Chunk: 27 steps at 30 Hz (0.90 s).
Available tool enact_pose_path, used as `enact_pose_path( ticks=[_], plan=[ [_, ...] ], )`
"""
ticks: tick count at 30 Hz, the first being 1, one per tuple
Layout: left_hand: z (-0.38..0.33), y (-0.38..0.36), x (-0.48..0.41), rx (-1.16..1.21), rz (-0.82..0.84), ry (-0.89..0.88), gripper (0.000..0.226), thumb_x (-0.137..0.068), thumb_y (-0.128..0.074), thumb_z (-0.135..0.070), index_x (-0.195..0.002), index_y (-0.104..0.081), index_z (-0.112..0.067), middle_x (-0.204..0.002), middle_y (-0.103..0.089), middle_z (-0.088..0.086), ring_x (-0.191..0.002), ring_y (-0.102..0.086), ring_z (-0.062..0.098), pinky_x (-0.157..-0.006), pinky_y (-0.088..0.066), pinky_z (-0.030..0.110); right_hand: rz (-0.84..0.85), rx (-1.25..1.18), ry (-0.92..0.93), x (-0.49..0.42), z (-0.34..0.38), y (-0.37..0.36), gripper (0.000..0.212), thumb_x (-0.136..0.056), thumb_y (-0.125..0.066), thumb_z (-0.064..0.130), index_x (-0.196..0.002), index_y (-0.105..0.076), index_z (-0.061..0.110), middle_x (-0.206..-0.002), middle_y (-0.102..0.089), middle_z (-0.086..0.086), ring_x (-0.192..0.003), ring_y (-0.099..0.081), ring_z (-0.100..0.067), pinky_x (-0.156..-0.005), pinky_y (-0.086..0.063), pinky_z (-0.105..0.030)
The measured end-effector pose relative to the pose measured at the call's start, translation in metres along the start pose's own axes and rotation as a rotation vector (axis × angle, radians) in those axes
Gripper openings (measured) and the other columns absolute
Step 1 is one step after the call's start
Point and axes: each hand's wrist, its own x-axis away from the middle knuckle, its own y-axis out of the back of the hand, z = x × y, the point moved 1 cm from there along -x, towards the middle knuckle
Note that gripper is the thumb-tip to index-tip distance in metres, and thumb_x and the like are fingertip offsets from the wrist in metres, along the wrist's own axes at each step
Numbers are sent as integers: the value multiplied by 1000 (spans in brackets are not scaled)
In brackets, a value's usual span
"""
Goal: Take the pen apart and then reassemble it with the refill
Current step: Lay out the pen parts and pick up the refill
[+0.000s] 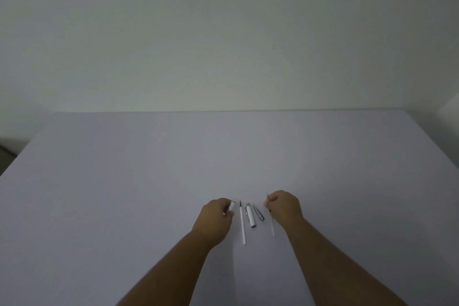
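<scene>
The pen lay disassembled on the table (149, 181). The left hand (215, 218) was closed around a white barrel section (232, 205). The right hand (283, 208) pinched a thin refill (272, 227) near its tip. Between the hands lay a second refill (242, 225), the clip cap (250, 216) and the grey tip cone (258, 212), side by side, apparently not touching. For the insertion judged to come next, align the held refill with the barrel bore and feed it in straight, without forcing.

On the desk (124, 181), a refill (242, 225), a cap (250, 216) and a tip piece (258, 212) are laid side by side, left to right, between the hands.
</scene>
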Motion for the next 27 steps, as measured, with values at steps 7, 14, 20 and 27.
enact_pose_path(
  ticks=[7,14,20,27],
  plan=[
    [4,-3,0,8,0,40,24,-91,-54,-25,-112,-63,-16,-108,-66,2,-84,-56,11,-74,-41,20,-30,-58,-38,-1,-1,-9,15,-81,-64,8,-94,-69,6,-103,-71,-10,-93,-62,-22,-75,-42,-22],
    [5,0,-1,3,6,70,24,-89,-57,-28,-109,-63,-16,-105,-65,1,-86,-57,13,-75,-42,21,-25,-37,-35,-5,-4,-11,10,-82,-60,9,-90,-66,13,-95,-66,-8,-86,-57,-21,-74,-39,-20],
    [8,3,-2,16,-54,117,23,-89,-58,-27,-108,-63,-14,-99,-64,0,-82,-55,12,-73,-40,21,-64,170,175,16,17,-20,18,-86,-53,28,-82,-64,14,-93,-68,-7,-89,-62,-26,-70,-44,-28],
    [15,12,-2,36,-121,195,25,-89,-57,-25,-110,-63,-12,-104,-67,3,-84,-55,12,-75,-41,21,-1,621,399,42,27,-65,26,-90,-46,6,-106,-66,9,-117,-64,-9,-112,-58,-24,-93,-49,-34]
  ],
)
